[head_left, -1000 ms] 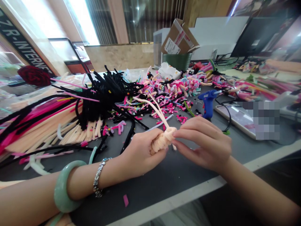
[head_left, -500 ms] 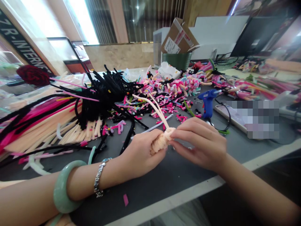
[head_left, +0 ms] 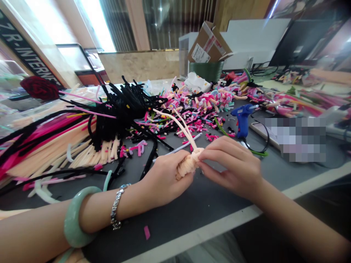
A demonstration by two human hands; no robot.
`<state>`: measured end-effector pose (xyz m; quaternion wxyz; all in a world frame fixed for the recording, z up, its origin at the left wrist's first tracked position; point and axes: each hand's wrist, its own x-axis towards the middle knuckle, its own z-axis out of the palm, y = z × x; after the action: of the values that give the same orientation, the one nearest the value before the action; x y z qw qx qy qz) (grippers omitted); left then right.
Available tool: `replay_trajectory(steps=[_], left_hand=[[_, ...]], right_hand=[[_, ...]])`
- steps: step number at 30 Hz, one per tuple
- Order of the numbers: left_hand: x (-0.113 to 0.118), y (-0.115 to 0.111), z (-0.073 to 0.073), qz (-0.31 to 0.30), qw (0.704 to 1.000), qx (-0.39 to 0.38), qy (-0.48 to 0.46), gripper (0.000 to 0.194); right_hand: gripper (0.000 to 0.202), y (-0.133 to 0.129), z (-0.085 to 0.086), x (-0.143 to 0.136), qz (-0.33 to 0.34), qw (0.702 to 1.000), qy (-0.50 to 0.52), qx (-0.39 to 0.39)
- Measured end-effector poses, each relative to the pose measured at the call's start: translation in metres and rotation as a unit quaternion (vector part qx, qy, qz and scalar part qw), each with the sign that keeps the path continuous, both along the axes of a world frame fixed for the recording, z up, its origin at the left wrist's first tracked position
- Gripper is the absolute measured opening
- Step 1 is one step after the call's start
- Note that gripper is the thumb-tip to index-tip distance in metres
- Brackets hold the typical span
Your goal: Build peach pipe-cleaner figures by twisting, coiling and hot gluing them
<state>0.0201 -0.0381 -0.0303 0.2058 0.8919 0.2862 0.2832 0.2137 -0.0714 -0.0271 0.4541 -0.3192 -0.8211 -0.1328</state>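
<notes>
A cream-coloured coiled pipe-cleaner piece [head_left: 187, 165] is held above the dark grey table [head_left: 192, 204]. My left hand [head_left: 167, 179] is closed round its body, thumb above and fingers below. At its right end, my right hand [head_left: 233, 166] pinches the wound loop between thumb and fingers. Two long loose cream stems [head_left: 183, 128] stick out from that end, up and to the left. Part of the coil is hidden inside my left hand.
Black pipe cleaners [head_left: 120, 106] are heaped at left, beside cream stems [head_left: 55, 149]. Colourful cut pieces [head_left: 186, 120] lie scattered behind my hands. A blue glue gun [head_left: 242, 120] with its cable and a phone [head_left: 270, 137] are at right. One pink scrap [head_left: 147, 232] lies near the front edge.
Almost nothing differs. My right hand has shifted very slightly left, and both hands keep their hold on the cream coil.
</notes>
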Motion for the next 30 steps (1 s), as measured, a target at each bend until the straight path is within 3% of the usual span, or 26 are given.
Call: replay_trajectory(steps=[7, 30], left_hand=[[0.0000, 0.0008, -0.0010, 0.013, 1.000, 0.008, -0.004, 0.013], [0.0000, 0.0008, -0.0003, 0.016, 1.000, 0.012, 0.010, 0.010]], right_hand=[[0.020, 0.0007, -0.0022, 0.0012, -0.038, 0.999, -0.008, 0.017], [0.012, 0.0005, -0.0027, 0.0038, -0.035, 0.999, -0.028, -0.006]])
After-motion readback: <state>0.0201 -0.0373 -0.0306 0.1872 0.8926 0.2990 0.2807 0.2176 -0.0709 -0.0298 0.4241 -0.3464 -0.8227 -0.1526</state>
